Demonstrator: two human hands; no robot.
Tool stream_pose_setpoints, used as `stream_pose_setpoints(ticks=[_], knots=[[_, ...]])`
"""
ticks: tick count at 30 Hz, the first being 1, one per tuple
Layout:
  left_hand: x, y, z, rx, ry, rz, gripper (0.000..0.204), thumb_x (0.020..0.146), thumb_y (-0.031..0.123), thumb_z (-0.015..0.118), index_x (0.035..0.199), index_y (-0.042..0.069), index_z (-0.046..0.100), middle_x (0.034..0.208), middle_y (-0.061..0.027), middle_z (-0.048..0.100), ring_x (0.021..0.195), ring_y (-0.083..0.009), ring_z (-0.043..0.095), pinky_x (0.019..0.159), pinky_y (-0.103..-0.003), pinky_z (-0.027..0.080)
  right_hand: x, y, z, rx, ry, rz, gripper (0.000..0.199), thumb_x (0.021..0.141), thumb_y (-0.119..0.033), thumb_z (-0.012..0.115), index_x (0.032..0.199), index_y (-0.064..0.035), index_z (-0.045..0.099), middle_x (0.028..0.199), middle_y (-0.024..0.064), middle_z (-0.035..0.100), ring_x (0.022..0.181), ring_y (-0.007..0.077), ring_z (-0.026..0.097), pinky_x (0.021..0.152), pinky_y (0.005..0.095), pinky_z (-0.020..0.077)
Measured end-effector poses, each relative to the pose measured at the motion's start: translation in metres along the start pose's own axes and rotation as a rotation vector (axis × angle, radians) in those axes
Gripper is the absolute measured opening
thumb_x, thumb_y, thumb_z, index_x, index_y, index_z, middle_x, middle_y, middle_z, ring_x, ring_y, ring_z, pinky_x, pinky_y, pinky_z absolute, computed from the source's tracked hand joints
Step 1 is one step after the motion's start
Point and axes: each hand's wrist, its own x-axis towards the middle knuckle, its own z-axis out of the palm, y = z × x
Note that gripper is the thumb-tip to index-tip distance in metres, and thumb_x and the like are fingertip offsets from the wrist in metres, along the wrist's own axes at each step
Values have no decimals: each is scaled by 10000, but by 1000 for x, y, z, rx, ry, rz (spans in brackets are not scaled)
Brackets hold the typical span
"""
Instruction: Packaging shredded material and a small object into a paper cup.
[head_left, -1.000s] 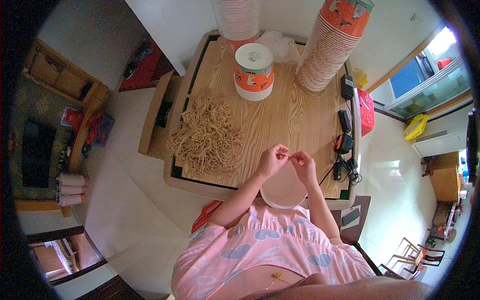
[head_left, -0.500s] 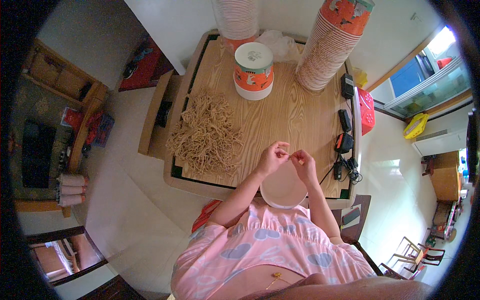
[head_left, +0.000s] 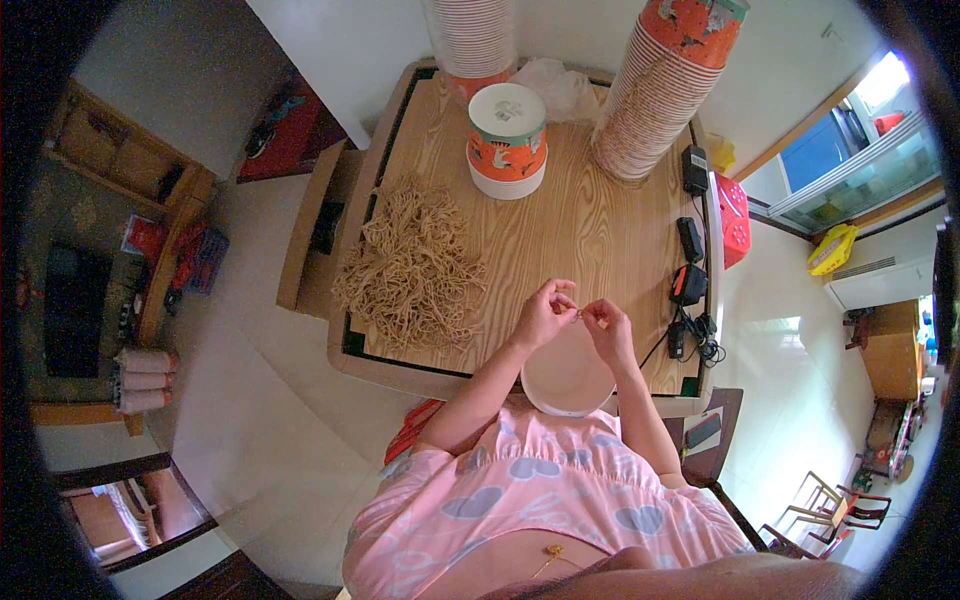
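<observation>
Bowl (head_left: 568, 385) first: it's the white one right up against my dress (head_left: 535, 470), at the near edge of the table (head_left: 560, 240), mouth up so you can see the pale inside wall, with a forearm on each side of it. Both hands are over its far rim. Left hand (head_left: 547, 313): thumb and index are pinched together, with the other fingers loosely bent and lifted. Right hand (head_left: 606, 328): fingers curled in, tips bunched tight against the thumb. The two sets of tips almost meet, and there's a small bit (head_left: 578, 315) of something between them, way too tiny to say what.

Other containers, going by the bowl: past it and a little left there's an orange tub (head_left: 507, 150), upside down, pale base on top and white rims showing underneath. Behind that tub, further from the bowl, a tall stack (head_left: 470, 40) of nested tubs stands in clear plastic. Far side and to the right of the bowl, another tall stack (head_left: 662, 100) leans over, with orange on its top tub. Off left past the table edge is a cardboard box (head_left: 300, 250) with something dark in it, can't tell what. Left of the bowl sits a big tangle of tan strands (head_left: 412, 270), and to its right, black chargers (head_left: 688, 285) line the table edge.
</observation>
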Motion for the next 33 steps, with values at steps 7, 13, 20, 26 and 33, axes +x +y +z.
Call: stream_pose_setpoints(ticks=[7, 13, 20, 26, 33], knots=[[5, -1, -6, -298, -128, -153, 409, 709, -28, 607, 1083, 48, 460, 791, -58, 599, 726, -117, 572, 656, -242, 477, 0, -4, -1, 20, -24, 13, 41, 763, -43, 576, 781, -7, 572, 691, 31, 574, 656, 89, 491, 624, 238, 417], [11, -5, -17, -418, -293, -288, 425, 699, 14, 646, 1084, 55, 471, 832, -53, 584, 762, -116, 567, 697, -248, 468, 0, -1, -2, 25, -46, 4, 41, 763, -43, 573, 785, -8, 576, 697, 30, 579, 659, 94, 496, 626, 241, 420], [20, -1, -23, -307, -333, -393, 443, 701, 86, 673, 1101, 91, 483, 840, -48, 598, 754, -126, 586, 647, -253, 476, 1, 1, -3, 35, -48, -38, 50, 747, -35, 602, 783, -12, 577, 712, 85, 585, 664, 168, 556, 618, 276, 447], [20, 0, -26, -347, -375, -453, 446, 692, 102, 679, 1094, 77, 487, 841, -51, 599, 746, -127, 580, 633, -265, 471, -1, -18, -17, -299, -28, -361, 117, 694, -85, 641, 804, -101, 606, 798, 64, 561, 801, 246, 531, 733, 361, 402], [19, 4, -23, -434, -338, -499, 375, 699, 41, 642, 1041, 43, 488, 810, -59, 571, 653, -113, 565, 536, -223, 454, 2, -28, -22, -391, -42, -523, 107, 698, -116, 643, 799, -145, 623, 811, 26, 567, 825, 214, 526, 772, 362, 374]])
